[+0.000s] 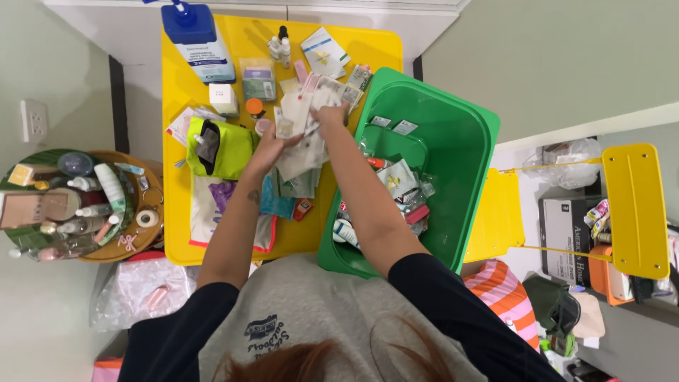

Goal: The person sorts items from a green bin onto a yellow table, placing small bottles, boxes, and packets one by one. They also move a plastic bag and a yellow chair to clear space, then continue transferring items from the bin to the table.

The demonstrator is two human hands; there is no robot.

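**Both hands on sachet pile, yellow tabletop**

Overhead, the yellow tabletop [177, 92] carries a green bin [460, 163] tilted at its right edge, holding small packets. A blue-capped pump bottle [198, 39] stands far back; a lime pouch [219, 148] lies left. Left hand [267, 145] and right hand [331, 114] both have fingers clamped on a pile of white sachets [304, 141] at tabletop centre, between pouch and bin.

One green bin [453, 141], perhaps two dropper bottles [279, 48]
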